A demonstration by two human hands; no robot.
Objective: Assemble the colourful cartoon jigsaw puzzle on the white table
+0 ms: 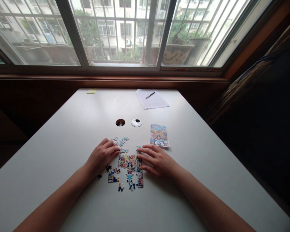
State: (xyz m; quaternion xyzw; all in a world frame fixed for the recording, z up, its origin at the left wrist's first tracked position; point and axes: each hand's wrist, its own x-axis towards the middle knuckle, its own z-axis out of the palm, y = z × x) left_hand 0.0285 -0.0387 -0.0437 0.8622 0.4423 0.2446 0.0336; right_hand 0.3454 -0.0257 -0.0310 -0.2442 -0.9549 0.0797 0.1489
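A partly joined jigsaw puzzle (128, 160) lies on the white table, colourful in its middle and with gaps around its lower part. My left hand (103, 153) is closed in a pinch at the upper left of the puzzle, its fingertips at a small light-blue puzzle piece (124, 150). Along the right side of the puzzle rests my right hand (157, 159), fingers spread, the tips touching its edge. Loose light-blue pieces (123, 140) lie beyond my left fingers. Nearer to me are a joined dark-blue and yellow cluster (113, 177) and other loose pieces (121, 187).
A colourful picture sheet (159, 135) lies beyond my right hand. Farther back are a round cable hole (120, 122), a silvery round cover (136, 122), papers (152, 101) with a pen (150, 95), and yellow sticky notes (91, 91). A barred window (120, 66) stands behind the table.
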